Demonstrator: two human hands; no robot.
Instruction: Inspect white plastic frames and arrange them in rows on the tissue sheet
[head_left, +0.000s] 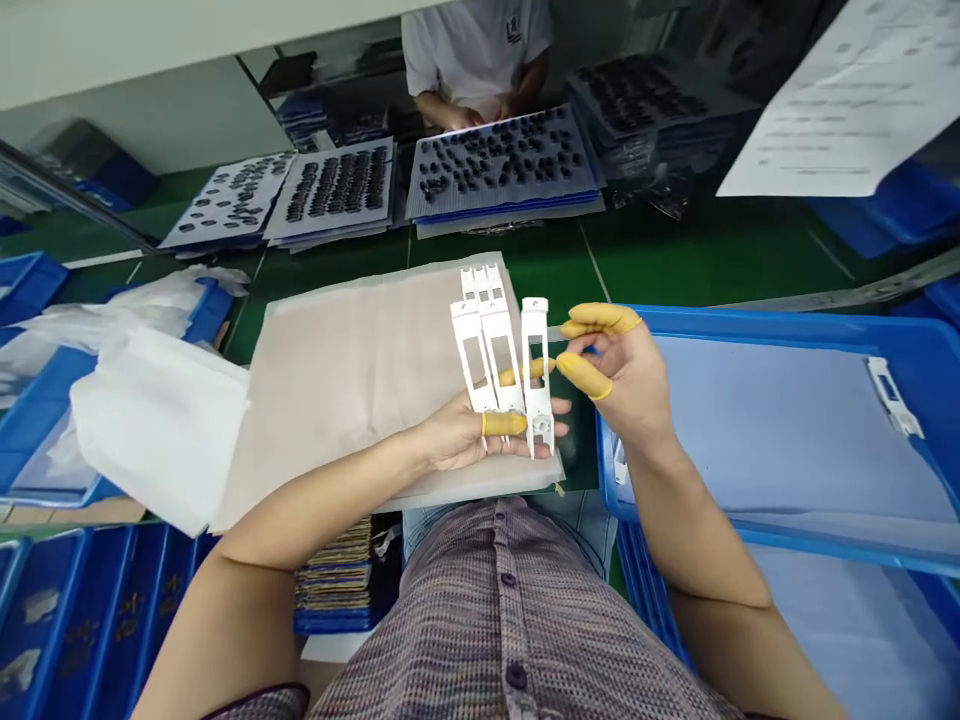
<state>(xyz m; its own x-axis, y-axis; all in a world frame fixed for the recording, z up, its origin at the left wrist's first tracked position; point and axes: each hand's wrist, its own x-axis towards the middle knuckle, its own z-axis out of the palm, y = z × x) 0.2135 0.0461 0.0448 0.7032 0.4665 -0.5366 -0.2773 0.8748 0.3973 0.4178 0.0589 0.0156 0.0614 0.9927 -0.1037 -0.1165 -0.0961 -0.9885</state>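
My left hand [469, 435] is closed round a fan of three long white plastic parts [501, 365], each with a slot cut through it, held upright over a stack of pale foam sheets [352, 370]. More white plastic parts of the same kind [482, 283] lie flat on the foam just behind. My right hand [619, 375], with yellow finger cots on its fingertips, hovers just right of the fan, fingers curled and apart, holding nothing I can see. Below it, a small white piece [619, 465] sits at the blue tray's near-left corner.
A large blue tray [787, 325] lined with pale sheet holds one white part [894, 397] at the right. White plastic bags [150, 400] and blue bins lie left. Across the green table, a person in white works over sheets of small black parts [499, 160].
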